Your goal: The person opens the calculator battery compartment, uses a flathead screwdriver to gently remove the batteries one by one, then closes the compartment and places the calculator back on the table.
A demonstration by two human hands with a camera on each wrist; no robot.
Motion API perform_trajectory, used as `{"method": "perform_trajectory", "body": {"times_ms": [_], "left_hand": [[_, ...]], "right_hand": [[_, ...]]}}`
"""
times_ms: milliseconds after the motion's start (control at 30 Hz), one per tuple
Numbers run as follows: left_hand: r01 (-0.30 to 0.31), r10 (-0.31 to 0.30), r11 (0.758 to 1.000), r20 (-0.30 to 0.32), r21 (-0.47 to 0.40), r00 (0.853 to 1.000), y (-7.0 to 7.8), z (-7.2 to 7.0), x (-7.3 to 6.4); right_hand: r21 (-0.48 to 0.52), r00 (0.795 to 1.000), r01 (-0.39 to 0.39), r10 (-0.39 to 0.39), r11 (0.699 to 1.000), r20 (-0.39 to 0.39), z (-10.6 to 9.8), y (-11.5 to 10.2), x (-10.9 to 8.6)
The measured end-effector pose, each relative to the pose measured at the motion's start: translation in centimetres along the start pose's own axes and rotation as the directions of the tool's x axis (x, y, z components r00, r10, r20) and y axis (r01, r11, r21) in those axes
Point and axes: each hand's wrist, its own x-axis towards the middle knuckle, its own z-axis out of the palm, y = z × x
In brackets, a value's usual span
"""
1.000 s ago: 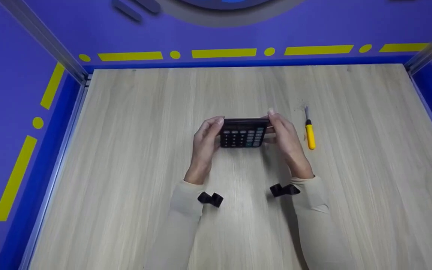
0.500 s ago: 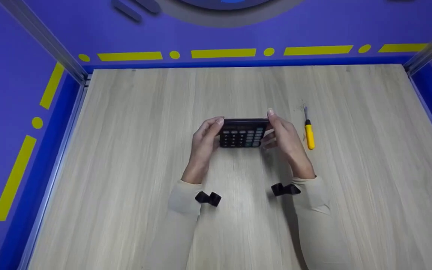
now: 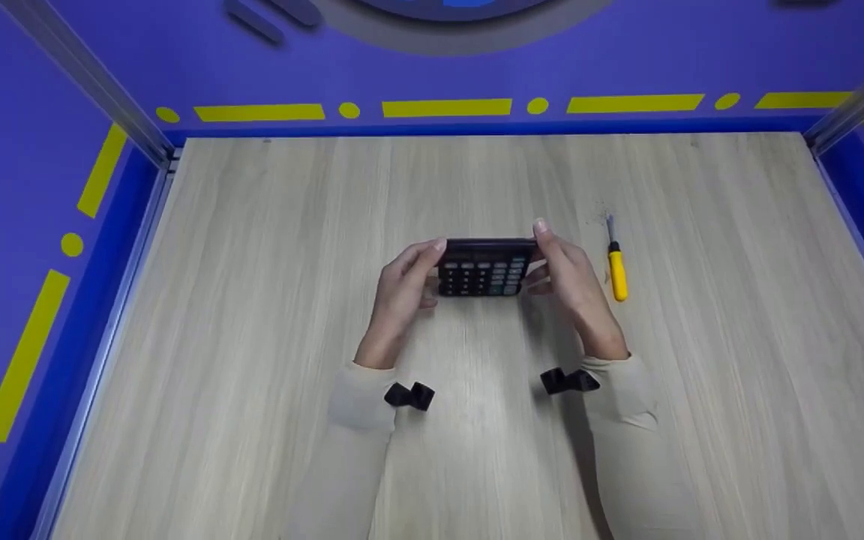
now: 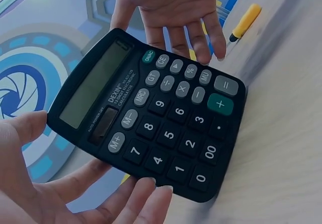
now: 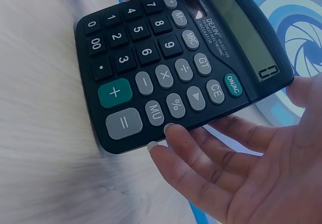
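Note:
A black calculator [image 3: 483, 268] with grey, black and green keys is held tilted up between both hands, its keys facing the head camera. My left hand [image 3: 403, 289] grips its left edge, thumb at the top corner and fingers along the side and behind. On the opposite edge, my right hand [image 3: 573, 281] holds it the same way, thumb at the upper corner. In the right wrist view the display [image 5: 246, 30] shows a 0. The lower edge of the calculator [image 4: 166, 123] stands close over the table in the left wrist view.
To the right of the right hand lies a screwdriver [image 3: 617, 270] with a yellow handle, its tip near some small dark specks [image 3: 598, 214]. The wooden table [image 3: 252, 300] is bounded by blue walls [image 3: 432, 75] with yellow marks.
The left wrist and forearm have shifted slightly left, and more of the left fingers show below the calculator's side. The calculator stays nearly in place, held in both hands.

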Motion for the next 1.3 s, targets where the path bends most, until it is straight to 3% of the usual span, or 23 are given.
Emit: {"method": "perform_trajectory", "body": {"times_ms": [300, 600, 800, 1067, 1300], "left_hand": [[-0.035, 0.035, 0.999, -0.008, -0.038, 0.999, -0.12, 0.3, 0.23], [-0.022, 0.024, 0.996, 0.018, -0.084, 1.0, -0.22, 0.26, 0.37], [-0.026, 0.032, 0.987, 0.036, -0.162, 0.999, -0.37, 0.15, 0.36], [-0.029, 0.039, 0.985, 0.053, -0.171, 0.998, -0.45, 0.06, 0.23], [-0.015, 0.031, 0.976, 0.072, -0.218, 0.997, -0.31, 0.05, 0.08]], "right_hand": [[0.046, 0.999, 0.024, -0.023, 0.999, -0.025, 0.09, -0.08, 0.03], [0.045, 0.999, 0.039, -0.038, 0.998, -0.029, -0.12, -0.18, -0.06], [0.094, 0.998, 0.062, -0.061, 0.994, -0.015, -0.35, 0.0, 0.03], [0.231, 1.0, 0.01, -0.015, 0.973, 0.019, -0.41, -0.13, -0.12], [0.229, 1.0, 0.01, -0.014, 0.973, 0.016, -0.43, -0.22, -0.14]]}}
